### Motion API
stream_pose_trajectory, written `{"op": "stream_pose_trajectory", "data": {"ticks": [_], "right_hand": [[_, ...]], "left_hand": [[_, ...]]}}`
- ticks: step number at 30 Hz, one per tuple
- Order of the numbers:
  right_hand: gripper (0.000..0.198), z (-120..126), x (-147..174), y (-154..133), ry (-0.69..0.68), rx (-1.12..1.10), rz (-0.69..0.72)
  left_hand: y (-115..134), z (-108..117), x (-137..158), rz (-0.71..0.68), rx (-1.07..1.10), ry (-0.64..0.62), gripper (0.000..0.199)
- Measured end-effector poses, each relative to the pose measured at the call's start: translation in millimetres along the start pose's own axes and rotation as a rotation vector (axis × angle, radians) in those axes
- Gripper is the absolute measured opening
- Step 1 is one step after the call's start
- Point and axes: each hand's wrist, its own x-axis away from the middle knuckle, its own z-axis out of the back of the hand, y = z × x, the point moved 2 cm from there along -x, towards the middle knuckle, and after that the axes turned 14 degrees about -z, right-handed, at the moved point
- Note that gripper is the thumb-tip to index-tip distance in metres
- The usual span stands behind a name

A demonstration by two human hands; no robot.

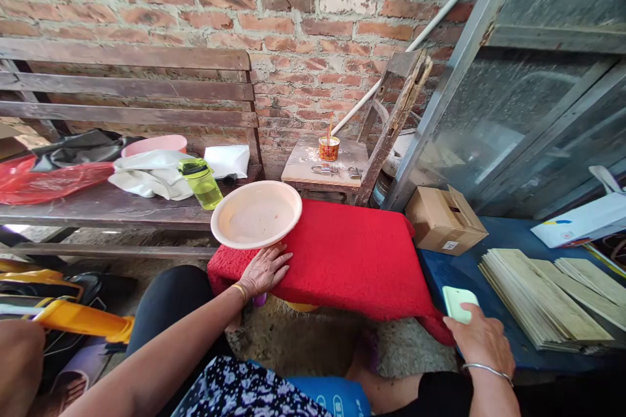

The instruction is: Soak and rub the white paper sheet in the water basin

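My left hand (267,268) lies flat, fingers stretched out, on the red cloth (352,254) that covers a low table. Its fingertips are close to the near rim of a shallow pale pink basin (257,242), which stands at the cloth's left end. The basin looks wet or stained inside, with a few small specks. Over at the right, my right hand (486,339) grips a pale green, flat, round-cornered object (458,300); its exact kind does not show. This hand is beside the cloth's right corner, over the edge of a blue surface (440,267).
A green water bottle (203,186), white cloth (151,172) and red plastic bag (53,181) lie on the wooden bench. Behind stands a chair (298,166) with padlocks (323,169) and a tin of sticks (328,150). Rightward are a cardboard box (437,225) and stacked thin boards (542,300).
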Motion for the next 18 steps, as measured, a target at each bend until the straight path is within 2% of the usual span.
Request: {"op": "stream_pose_trajectory", "data": {"ticks": [2, 4, 7, 9, 11, 14, 16, 18], "right_hand": [[0.067, 0.5, -1.8, 1.4, 0.031, -0.096, 0.014], [0.069, -4.9, 12.7, -15.2, -0.021, -0.26, 0.166], [0.062, -19.0, 57.7, -53.7, -0.155, -0.434, 0.447], [0.054, -29.4, 91.0, -74.2, -0.223, -0.449, 0.592], [0.051, -38.2, 113.2, -83.2, -0.235, -0.405, 0.686], [0.056, -42.9, 108.6, -70.2, -0.137, -0.34, 0.689], [0.058, -39.0, 82.9, -47.4, -0.048, -0.343, 0.595], [0.065, -31.3, 52.0, -21.1, 0.032, -0.341, 0.431]], "left_hand": [[0.0, -0.1, 0.3, 0.003, 0.011, 0.009, 0.038], [-0.1, -0.2, 0.5, 0.006, 0.017, 0.01, 0.038], [-0.8, -0.4, 0.9, 0.006, 0.015, 0.0, 0.038], [-1.5, -0.7, 1.4, 0.007, 0.015, 0.003, 0.038], [-2.3, -1.2, 2.1, 0.008, 0.015, 0.012, 0.038], [-2.6, -1.9, 2.6, 0.001, 0.006, 0.019, 0.039], [-2.3, -1.8, 2.4, -0.004, 0.004, 0.021, 0.039], [-1.6, -1.2, 2.0, -0.004, 0.006, 0.022, 0.039]]}}
